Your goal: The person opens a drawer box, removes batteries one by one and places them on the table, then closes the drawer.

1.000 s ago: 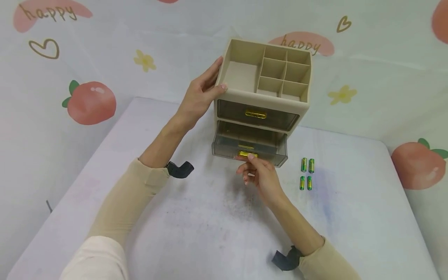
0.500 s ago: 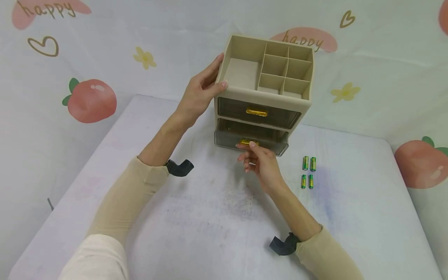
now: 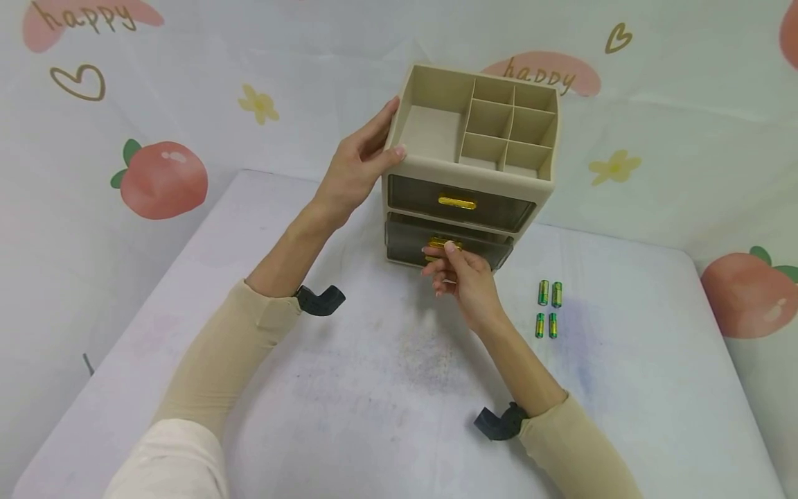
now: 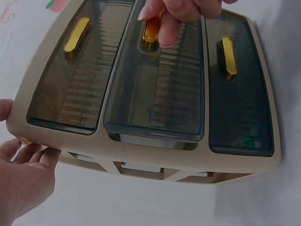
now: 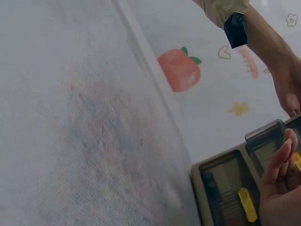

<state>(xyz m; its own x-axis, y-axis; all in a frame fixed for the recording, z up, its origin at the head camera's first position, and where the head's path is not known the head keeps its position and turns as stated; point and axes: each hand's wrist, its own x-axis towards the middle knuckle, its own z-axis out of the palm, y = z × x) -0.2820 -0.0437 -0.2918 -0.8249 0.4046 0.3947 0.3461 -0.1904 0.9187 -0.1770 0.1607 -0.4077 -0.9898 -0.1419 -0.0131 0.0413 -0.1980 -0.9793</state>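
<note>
One flat gold handle [image 4: 151,33] is pinched by the right hand [image 3: 476,287], on the smoky plastic middle drawer [image 4: 155,101] of three, slid slightly out. Upper left, the boxy beige plastic organizer [image 3: 476,177] is gripped by the left hand [image 3: 348,172]. Four green-gold cylindrical batteries [image 3: 557,294] are parked nearby on a blotchy whitish table [image 3: 349,395], backed by peach-print white sheeting [image 3: 337,41]. Drawer fronts are turned to the near side, long axis sideways.

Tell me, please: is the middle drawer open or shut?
Slightly open: the middle drawer sticks out from the cabinet in the left wrist view.
</note>
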